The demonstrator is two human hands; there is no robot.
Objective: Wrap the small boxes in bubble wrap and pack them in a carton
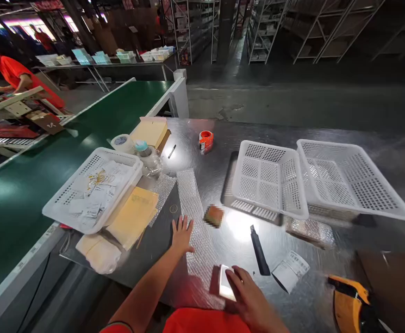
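My left hand (pixel 181 237) lies with spread fingers on the left edge of a long strip of bubble wrap (pixel 189 192). Near the strip's close end, my right hand (pixel 249 293) grips a small white box (pixel 225 287) by its right side. Beyond the hands a small brown-and-orange item (pixel 214 215), blurred out, sits by the strip's right edge. To the right lie a black utility knife (pixel 259 252) and a creased paper label (pixel 290 272). A rubber band (pixel 173 209) rests on the metal table left of the strip.
Two white perforated baskets (pixel 270 173) stand at the right, beside a bubble-wrapped package (pixel 309 231). At left, a white basket (pixel 91 231) holds slips and rubber bands, near yellow envelopes (pixel 133 212). An orange tape dispenser (pixel 206 139) sits farther back; a green conveyor (pixel 98 118) runs left.
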